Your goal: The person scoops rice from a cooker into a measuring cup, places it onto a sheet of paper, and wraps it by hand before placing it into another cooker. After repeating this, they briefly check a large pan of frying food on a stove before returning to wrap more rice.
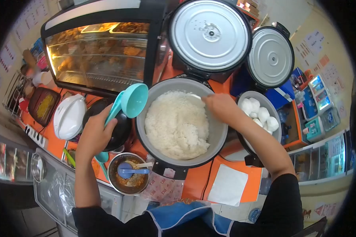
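Note:
My left hand is closed round the handle of a teal ladle, raised beside the left rim of a large grey rice pot. White cooked rice is heaped inside the pot. Over the far right of the rice, my right hand grips a pale rice paddle, mostly hidden by the fingers and pressed at the edge of the heap. Below the left hand stands a steel bowl of orange-brown crumbly food, with a blue ladle resting in it.
A second pot on the right holds several white rounded bundles. Two round cooker lids stand up at the back. A lit display case and a white lidded container are at left. White paper lies in front.

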Motion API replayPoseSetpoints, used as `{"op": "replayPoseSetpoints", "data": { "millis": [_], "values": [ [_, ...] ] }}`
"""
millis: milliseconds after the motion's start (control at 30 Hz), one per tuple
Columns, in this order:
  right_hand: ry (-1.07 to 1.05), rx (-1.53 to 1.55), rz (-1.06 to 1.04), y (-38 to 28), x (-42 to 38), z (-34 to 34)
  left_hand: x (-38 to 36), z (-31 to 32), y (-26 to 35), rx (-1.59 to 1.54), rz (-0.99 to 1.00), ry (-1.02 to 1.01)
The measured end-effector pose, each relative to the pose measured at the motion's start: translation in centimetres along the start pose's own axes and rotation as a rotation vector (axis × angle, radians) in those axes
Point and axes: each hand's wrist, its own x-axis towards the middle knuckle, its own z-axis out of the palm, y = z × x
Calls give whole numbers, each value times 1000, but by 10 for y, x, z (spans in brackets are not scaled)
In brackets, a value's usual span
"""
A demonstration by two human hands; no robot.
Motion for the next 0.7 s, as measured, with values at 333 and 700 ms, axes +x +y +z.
{"op": "replayPoseSetpoints", "data": {
  "millis": [333,700],
  "values": [
    [-172,-22,-149,-23,106,83,-81,20,-54,-210,-149,124],
    [-191,7,-215,-36,73,-17,-99,18,-49,-263,-230,171]
  ]
}}
